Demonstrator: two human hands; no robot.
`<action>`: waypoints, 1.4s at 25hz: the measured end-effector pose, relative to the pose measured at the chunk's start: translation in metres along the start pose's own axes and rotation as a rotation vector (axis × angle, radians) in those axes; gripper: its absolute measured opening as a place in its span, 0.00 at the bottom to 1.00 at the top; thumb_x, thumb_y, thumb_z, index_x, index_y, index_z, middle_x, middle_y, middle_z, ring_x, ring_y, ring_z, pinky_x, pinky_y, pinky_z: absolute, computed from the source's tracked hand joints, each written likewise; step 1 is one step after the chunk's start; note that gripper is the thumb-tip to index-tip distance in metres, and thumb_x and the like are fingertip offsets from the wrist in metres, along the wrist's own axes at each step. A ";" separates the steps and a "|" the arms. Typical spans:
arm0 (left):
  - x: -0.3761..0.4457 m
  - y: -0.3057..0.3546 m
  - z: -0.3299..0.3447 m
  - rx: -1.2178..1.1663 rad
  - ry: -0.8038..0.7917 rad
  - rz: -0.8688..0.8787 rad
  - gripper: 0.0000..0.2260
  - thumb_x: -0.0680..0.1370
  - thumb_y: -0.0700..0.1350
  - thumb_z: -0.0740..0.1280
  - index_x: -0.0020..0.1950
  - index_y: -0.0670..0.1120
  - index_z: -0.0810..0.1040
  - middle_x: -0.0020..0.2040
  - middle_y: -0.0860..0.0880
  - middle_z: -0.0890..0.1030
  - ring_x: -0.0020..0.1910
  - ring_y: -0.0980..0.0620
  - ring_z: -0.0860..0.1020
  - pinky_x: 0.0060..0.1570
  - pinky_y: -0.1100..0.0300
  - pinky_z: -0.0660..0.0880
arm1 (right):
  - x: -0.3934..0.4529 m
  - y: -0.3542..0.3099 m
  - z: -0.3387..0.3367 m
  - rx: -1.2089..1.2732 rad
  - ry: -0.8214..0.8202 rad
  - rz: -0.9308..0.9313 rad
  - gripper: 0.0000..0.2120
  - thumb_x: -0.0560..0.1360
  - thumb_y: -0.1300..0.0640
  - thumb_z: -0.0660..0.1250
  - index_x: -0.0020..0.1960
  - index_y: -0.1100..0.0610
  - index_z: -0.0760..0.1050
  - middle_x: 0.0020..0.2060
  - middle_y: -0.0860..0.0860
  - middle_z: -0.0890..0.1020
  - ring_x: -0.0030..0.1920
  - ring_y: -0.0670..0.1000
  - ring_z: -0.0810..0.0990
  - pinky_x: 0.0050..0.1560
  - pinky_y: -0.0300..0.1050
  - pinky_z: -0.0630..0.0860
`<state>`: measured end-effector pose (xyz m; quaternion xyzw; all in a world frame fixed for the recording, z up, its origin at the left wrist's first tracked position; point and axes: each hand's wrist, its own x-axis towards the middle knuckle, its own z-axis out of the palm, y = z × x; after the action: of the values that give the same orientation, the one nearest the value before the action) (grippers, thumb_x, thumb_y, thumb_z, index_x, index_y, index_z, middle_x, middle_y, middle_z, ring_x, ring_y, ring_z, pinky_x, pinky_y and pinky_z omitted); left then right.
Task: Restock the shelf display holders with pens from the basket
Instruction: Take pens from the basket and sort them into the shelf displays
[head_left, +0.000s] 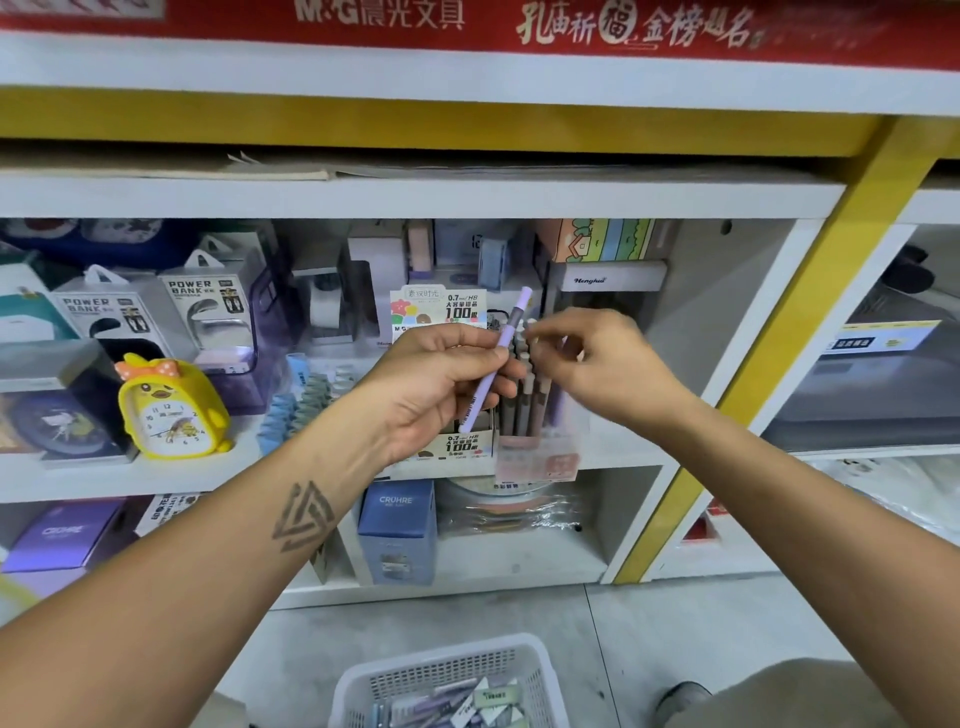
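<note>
My arms are bare, with no sleeves. My left forearm (249, 545) carries a dark tattoo (303, 514) of interlocking triangles near the wrist.

My left hand (441, 384) pinches a lilac pen (501, 358) tilted toward one o'clock; my right hand (597, 358) fingers pens in the clear display holder (535, 447); white basket (540, 670) at six o'clock.

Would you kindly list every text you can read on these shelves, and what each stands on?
"M&G": red banner at the top.
"POWER BANK": two clear boxes.
"0.7mm/HB", "100": pencil-lead display box.
"Henghua": grey box.
"CRÜHRE": blue box on the lower shelf.
Clock numerals: yellow duck clock.
The yellow shelf tag, the purple pen print and the basket labels are too blurred.
</note>
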<state>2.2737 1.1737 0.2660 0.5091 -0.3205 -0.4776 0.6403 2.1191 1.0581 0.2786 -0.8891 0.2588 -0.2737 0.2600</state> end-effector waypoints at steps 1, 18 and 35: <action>0.000 0.000 0.003 0.010 -0.015 0.007 0.06 0.75 0.33 0.70 0.52 0.38 0.80 0.44 0.36 0.85 0.36 0.45 0.83 0.37 0.58 0.80 | 0.001 -0.001 -0.003 0.272 0.031 0.123 0.10 0.79 0.62 0.68 0.59 0.58 0.81 0.42 0.55 0.83 0.38 0.49 0.78 0.42 0.40 0.75; 0.017 -0.030 0.011 1.440 -0.171 0.540 0.23 0.83 0.49 0.59 0.78 0.51 0.64 0.79 0.53 0.60 0.78 0.55 0.56 0.72 0.70 0.46 | -0.012 0.030 -0.023 -0.197 -0.002 -0.108 0.05 0.78 0.58 0.71 0.47 0.55 0.75 0.37 0.50 0.83 0.41 0.51 0.82 0.45 0.54 0.80; 0.017 -0.033 0.008 1.385 -0.182 0.499 0.24 0.82 0.45 0.60 0.79 0.50 0.63 0.80 0.54 0.59 0.78 0.56 0.55 0.75 0.65 0.49 | -0.012 0.039 -0.021 -0.272 0.000 -0.072 0.14 0.80 0.62 0.64 0.64 0.56 0.80 0.52 0.52 0.77 0.48 0.50 0.75 0.46 0.35 0.69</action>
<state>2.2626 1.1540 0.2355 0.6668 -0.7063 -0.0466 0.2331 2.0848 1.0305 0.2659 -0.9249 0.2614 -0.2451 0.1270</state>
